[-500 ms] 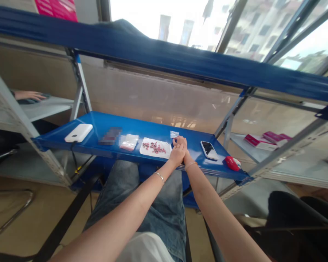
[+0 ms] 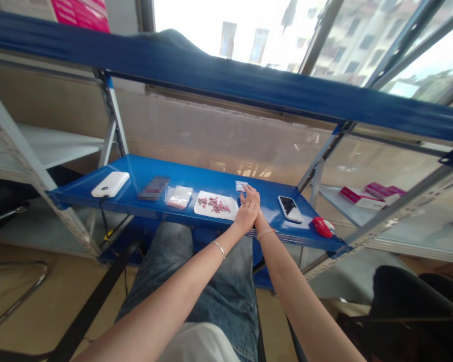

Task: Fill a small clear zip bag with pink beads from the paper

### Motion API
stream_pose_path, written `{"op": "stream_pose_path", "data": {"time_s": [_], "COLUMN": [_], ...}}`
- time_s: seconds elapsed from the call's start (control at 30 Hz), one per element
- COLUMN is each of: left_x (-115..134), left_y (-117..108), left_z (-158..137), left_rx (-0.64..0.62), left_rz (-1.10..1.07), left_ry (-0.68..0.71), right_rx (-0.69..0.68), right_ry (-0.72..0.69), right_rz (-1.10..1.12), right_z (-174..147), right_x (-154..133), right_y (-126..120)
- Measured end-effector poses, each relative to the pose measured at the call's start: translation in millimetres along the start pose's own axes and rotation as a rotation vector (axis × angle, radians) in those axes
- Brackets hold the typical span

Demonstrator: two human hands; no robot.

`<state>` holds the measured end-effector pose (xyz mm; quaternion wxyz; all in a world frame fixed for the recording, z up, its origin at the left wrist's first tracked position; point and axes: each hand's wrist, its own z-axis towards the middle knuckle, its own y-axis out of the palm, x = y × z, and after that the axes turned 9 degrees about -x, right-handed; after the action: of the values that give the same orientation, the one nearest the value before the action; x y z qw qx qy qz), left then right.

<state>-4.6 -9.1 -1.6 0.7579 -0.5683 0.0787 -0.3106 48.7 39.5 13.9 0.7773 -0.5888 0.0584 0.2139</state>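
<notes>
Both of my hands meet on the blue shelf (image 2: pixel 136 173), just right of a white sheet (image 2: pixel 202 210) strewn with several small red pieces (image 2: pixel 213 203). My right hand (image 2: pixel 253 197) lies flat, its fingers stretched toward a small clear bag (image 2: pixel 240 185) and touching or nearly touching it. My left hand (image 2: pixel 244 217) presses against the right hand's near side, and its fingers are hidden from me. A thin bracelet circles each wrist.
On the shelf are a white power bank (image 2: pixel 110 184) with a cable, a blurred dark item (image 2: pixel 153 188), a clear bag of pink pieces (image 2: pixel 179 196), a phone (image 2: pixel 290 208) and a red object (image 2: pixel 322 227). Pink boxes (image 2: pixel 366 195) lie on the right-hand shelf.
My right hand's fingers have straightened out toward the small clear bag. Another person's hand on the grey shelf at the left is no longer in view.
</notes>
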Motion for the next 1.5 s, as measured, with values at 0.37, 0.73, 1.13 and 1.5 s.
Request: {"op": "stream_pose_path", "data": {"time_s": [0.37,0.73,1.13,1.5], "left_x": [-9,-136,-159,-162], "left_y": [-30,-70,-64,-85], "left_z": [-77,-117,-131,-134], "left_rx": [0.292,0.571,0.676,1.093], "left_rz": [-0.183,0.0,-0.034,-0.429], "left_ry": [-0.316,-0.936,-0.873,-0.635], "right_rx": [0.101,0.349,0.289,0.278], "right_ry": [0.344,0.367,0.408,-0.029], "right_rz": [0.108,0.066,0.5,0.898], "right_z": [-59,-84,-79,-65], "right_x": [9,-10,-29,-117], "right_y": [20,40,-3,-48]}}
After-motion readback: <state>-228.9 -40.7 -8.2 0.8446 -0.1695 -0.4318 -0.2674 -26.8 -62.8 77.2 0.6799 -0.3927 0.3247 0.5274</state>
